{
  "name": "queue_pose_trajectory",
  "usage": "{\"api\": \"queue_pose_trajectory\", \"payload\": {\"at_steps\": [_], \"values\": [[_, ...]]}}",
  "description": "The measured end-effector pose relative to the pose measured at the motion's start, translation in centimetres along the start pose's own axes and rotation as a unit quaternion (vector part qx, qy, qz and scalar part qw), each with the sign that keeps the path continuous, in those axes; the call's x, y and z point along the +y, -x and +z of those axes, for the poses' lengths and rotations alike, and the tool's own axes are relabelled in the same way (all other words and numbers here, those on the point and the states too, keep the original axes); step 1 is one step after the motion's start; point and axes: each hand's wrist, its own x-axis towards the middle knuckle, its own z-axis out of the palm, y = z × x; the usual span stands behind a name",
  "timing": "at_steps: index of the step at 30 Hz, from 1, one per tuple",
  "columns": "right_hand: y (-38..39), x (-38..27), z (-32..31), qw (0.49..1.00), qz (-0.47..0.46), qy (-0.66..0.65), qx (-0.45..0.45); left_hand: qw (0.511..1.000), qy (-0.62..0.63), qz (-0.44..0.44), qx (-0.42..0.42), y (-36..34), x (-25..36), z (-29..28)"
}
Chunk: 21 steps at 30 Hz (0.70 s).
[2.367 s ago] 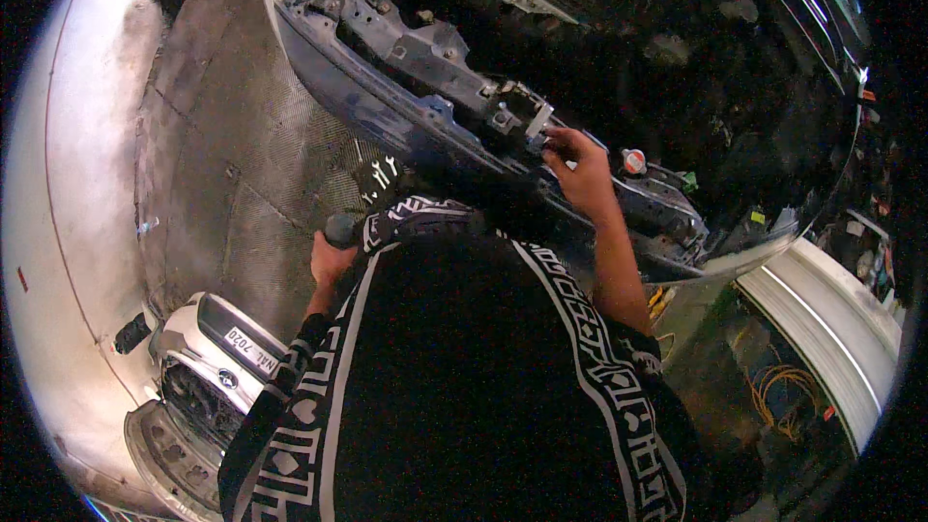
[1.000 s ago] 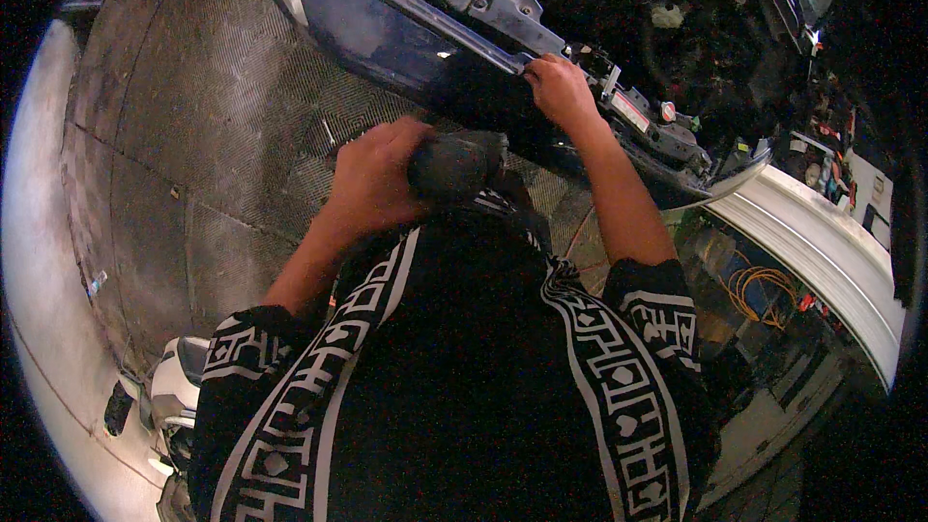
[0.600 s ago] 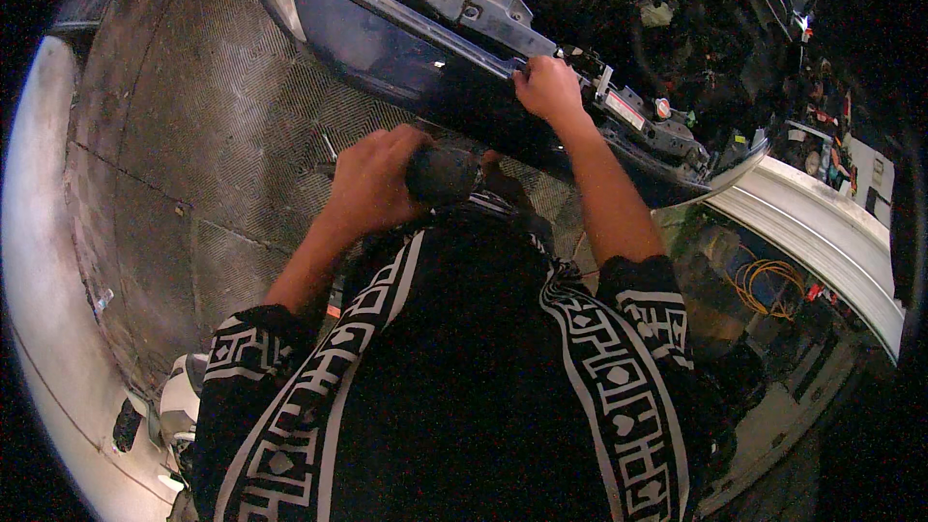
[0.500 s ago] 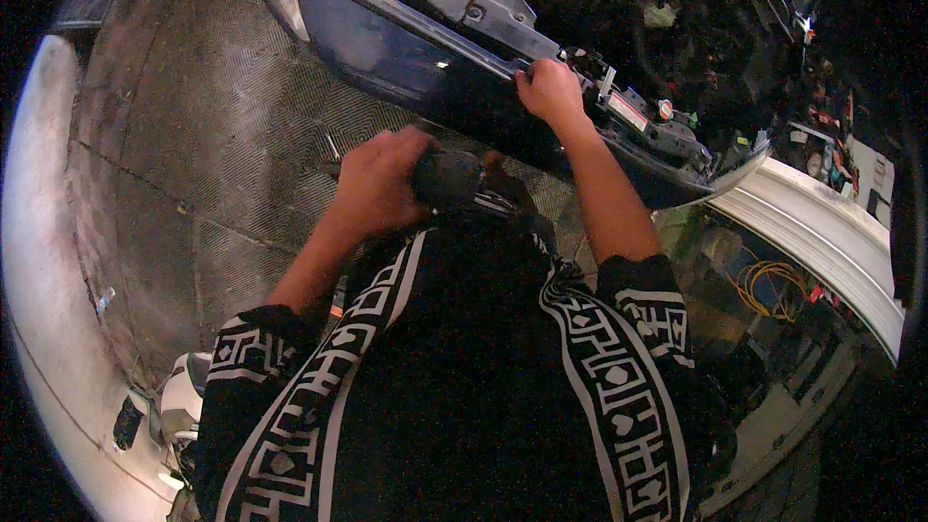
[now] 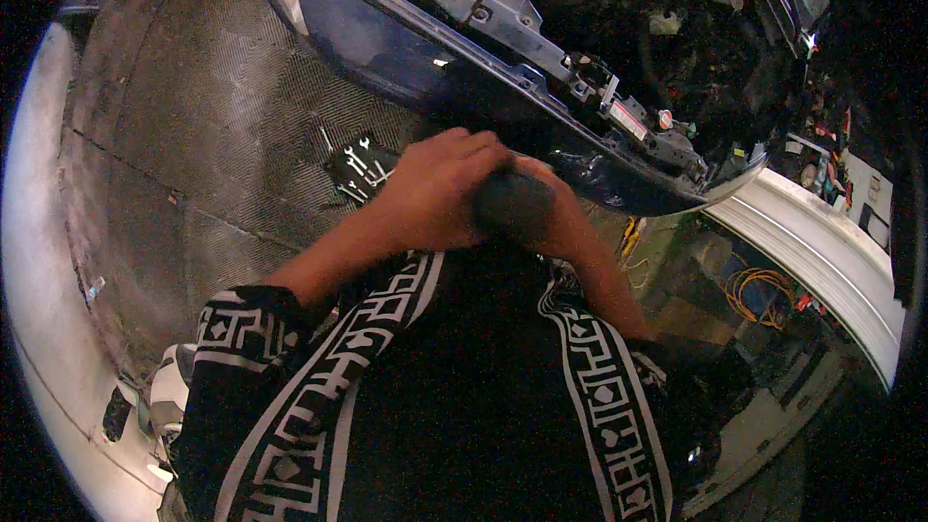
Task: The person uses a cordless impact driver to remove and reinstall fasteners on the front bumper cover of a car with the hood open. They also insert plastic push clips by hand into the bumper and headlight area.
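My left hand [image 5: 437,186] is closed round a dark, rounded object [image 5: 514,205] in front of my chest; blur and shadow hide its exact kind. On its other side, my right hand [image 5: 563,215] curls against the same object, its fingers partly hidden. Just beyond both hands runs the dark blue front bumper [image 5: 387,50] of a car, apart from them as far as I can see. Several silver wrenches [image 5: 360,160] lie on a dark patch of floor left of my left hand.
Above the bumper, the bare metal front crossmember [image 5: 483,12] and engine bay [image 5: 619,0] are exposed. A white panel [image 5: 822,256] stretches along the right, near a coiled orange cable [image 5: 759,292]. Along the left edge curves a pale car body [image 5: 43,261].
My right hand has left the bumper's upper edge and come down to the dark object. My left hand has moved right with that object, and the wrenches now show.
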Motion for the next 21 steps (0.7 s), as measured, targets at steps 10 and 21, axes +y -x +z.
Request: {"api": "queue_pose_trajectory", "payload": {"at_steps": [10,21], "values": [[4.5,4.7,-5.3,0.924,0.1,0.37,0.011,0.992,0.015,0.057,0.113,-7.5,1.4,7.8],[-0.3,3.8,-6.8,0.946,0.179,0.252,0.092,0.974,0.133,0.069,0.168,-10.9,-2.8,10.8]]}}
